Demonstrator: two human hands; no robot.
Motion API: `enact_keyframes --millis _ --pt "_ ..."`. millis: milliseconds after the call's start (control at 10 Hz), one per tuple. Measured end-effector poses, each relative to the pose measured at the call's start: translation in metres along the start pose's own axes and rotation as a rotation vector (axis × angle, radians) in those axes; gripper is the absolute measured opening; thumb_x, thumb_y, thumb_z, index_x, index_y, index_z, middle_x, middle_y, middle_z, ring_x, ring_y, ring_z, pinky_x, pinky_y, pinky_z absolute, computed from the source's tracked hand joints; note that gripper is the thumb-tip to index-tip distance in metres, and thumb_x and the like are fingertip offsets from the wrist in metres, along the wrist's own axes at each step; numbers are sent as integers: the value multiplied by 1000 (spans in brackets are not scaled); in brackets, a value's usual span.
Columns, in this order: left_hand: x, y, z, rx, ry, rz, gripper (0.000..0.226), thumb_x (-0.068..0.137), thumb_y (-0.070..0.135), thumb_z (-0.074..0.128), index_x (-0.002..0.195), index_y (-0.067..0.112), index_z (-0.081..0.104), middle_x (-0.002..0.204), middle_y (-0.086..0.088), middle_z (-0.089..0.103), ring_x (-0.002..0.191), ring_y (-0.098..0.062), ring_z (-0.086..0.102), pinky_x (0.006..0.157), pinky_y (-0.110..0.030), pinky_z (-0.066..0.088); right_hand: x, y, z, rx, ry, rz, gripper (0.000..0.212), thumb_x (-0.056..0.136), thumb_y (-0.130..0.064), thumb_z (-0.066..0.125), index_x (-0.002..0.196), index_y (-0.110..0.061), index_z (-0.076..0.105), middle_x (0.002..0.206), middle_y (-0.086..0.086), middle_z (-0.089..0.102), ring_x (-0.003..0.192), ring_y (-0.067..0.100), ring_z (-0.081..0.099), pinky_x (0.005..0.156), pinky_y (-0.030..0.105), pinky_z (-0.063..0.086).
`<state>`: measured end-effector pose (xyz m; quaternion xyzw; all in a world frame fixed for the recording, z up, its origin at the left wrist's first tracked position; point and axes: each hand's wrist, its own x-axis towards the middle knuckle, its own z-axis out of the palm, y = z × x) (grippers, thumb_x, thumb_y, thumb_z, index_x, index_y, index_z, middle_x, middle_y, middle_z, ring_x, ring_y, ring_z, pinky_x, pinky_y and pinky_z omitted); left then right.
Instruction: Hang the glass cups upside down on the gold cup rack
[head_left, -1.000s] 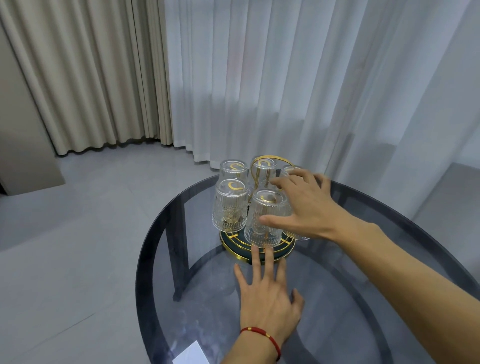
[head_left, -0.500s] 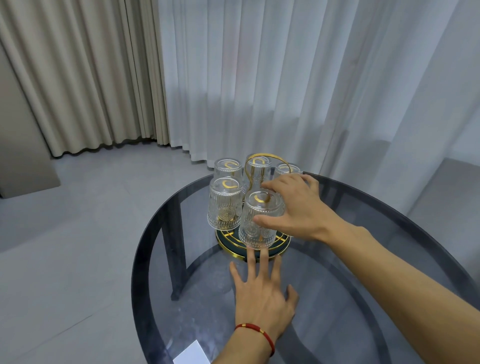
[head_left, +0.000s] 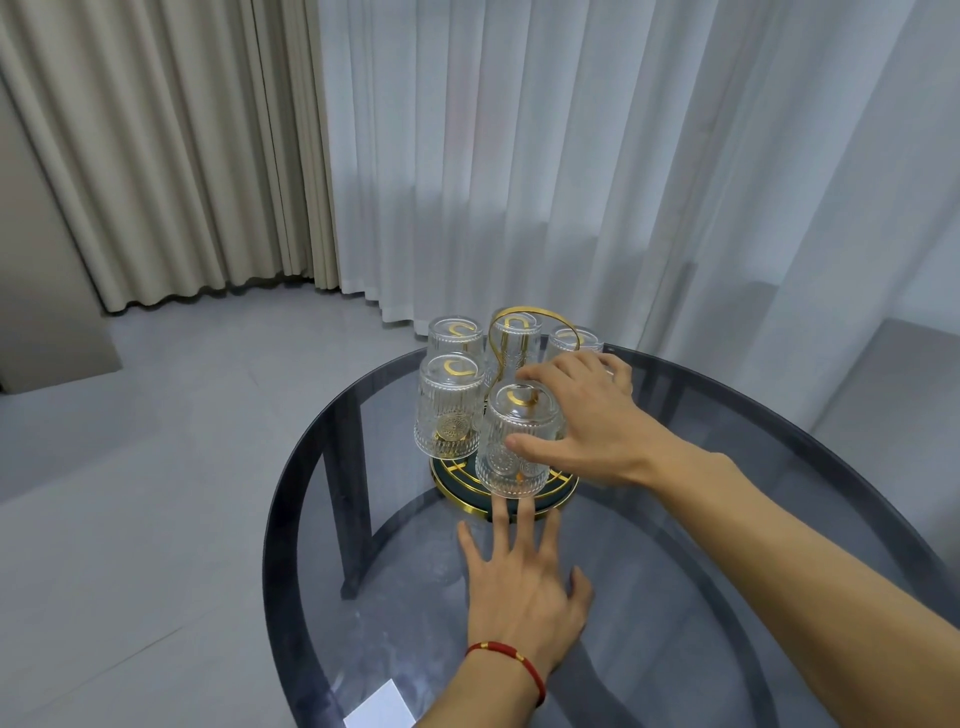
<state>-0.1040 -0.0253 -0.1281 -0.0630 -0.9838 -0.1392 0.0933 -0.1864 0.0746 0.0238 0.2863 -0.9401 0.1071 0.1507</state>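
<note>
The gold cup rack (head_left: 535, 313) has a looped handle and a dark round base (head_left: 456, 487), and stands at the far side of the glass table. Several ribbed glass cups hang upside down on it: one at the front (head_left: 519, 441), one at front left (head_left: 449, 410), and others behind (head_left: 456, 335). My right hand (head_left: 587, 421) wraps a cup at the rack's right front. That cup is mostly hidden, and my thumb lies against the front cup. My left hand (head_left: 519, 587) lies flat and open on the table, fingertips at the rack's base.
The round smoky glass table (head_left: 727, 571) has a dark rim and dark legs showing through it. A white slip of paper (head_left: 379, 706) lies at its near edge. White sheer curtains (head_left: 571, 156) hang just behind the rack, with beige drapes (head_left: 156, 156) to the left.
Both hands and the cups stay in nearly the same places. The view has drifted slightly, and my right hand has settled a little lower over its cup.
</note>
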Motion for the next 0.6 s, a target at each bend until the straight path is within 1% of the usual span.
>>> enact_keyframes --millis 100,200,300,400,500,600 --pt "1 0 1 1 -6 1 67 89 52 32 151 27 29 167 -9 12 153 -36 -6 114 -72 0 -1 -1 2 6 8 10 84 76 -79 39 142 -28 52 127 -7 53 130 14 38 116 43 7" --pt "1 -3 0 4 -6 3 67 89 53 32 151 28 27 167 -7 11 153 -34 -6 115 -71 1 -4 -5 4 36 9 49 81 80 -74 45 147 -29 47 133 -6 52 135 16 37 117 45 8" --pt "-1 -4 -2 -18 -13 16 67 90 52 36 152 30 26 168 -5 9 153 -33 -7 116 -69 3 -14 -11 3 48 57 63 77 86 -67 56 151 -29 42 141 -4 48 139 16 34 118 47 9" --pt "-6 -3 -10 -71 -17 20 67 91 47 40 153 30 24 168 -3 5 153 -27 -9 119 -65 4 -35 -25 -6 199 206 83 63 89 -48 69 145 -27 51 142 -2 48 140 15 34 119 45 12" --pt "-17 0 -20 -70 -23 73 67 92 43 43 154 24 24 169 -6 0 153 -23 -12 123 -54 0 -73 -40 -20 341 338 115 44 89 -29 73 131 -28 61 133 -10 56 132 9 45 118 46 24" --pt "-40 12 -38 -167 -12 185 63 94 40 45 151 19 33 166 -6 18 153 -22 5 125 -41 10 -119 -49 -40 663 413 224 28 92 -17 73 116 -31 70 121 -16 69 121 4 59 108 37 44"
